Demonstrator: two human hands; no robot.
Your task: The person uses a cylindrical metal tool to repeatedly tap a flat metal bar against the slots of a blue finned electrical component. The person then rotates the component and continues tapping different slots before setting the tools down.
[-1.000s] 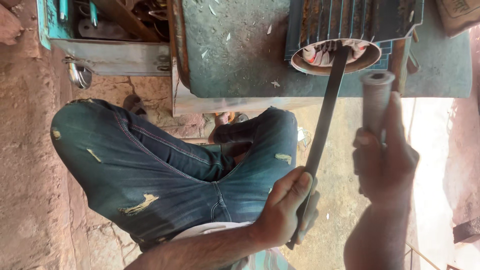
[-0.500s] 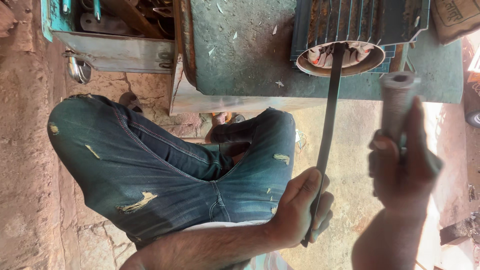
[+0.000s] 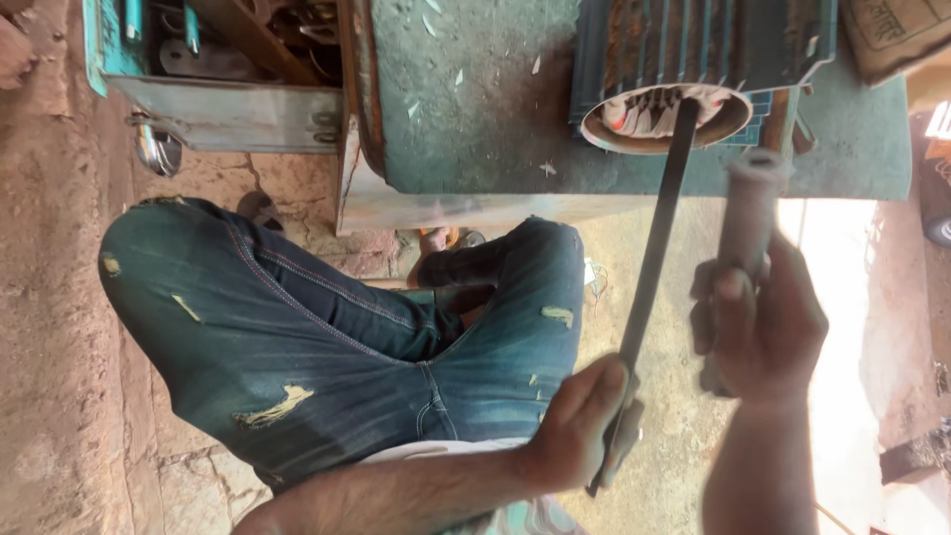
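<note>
Left hand (image 3: 580, 426) closed around the near end of a long flat metal bar (image 3: 654, 267), fingers wrapped tight on it. The bar runs up and away from the hand, slightly tilted; its far tip sits inside the open round mouth of an electric motor (image 3: 693, 59), against the windings that show there in white and pink.

Right hand (image 3: 768, 322) clenched on a thick grey cylinder, a handle (image 3: 745, 213) or short pipe, held upright just right of the bar and not touching it. Its top end stands a little below the motor's mouth. What is at its lower end cannot be told; the hand covers it.

The motor has a ribbed blue-green casing with rust on the fins. It lies on a worn green bench top (image 3: 475, 99), scattered with small pale chips.

Far left: an open metal toolbox (image 3: 218, 109), teal inside, with tools in it.

Person seated, legs folded, in torn dark blue jeans (image 3: 327, 347), knees spread left of the hands. Ground underneath is rough reddish stone and dirt (image 3: 50, 297). Bright sunlight on the floor at right.
</note>
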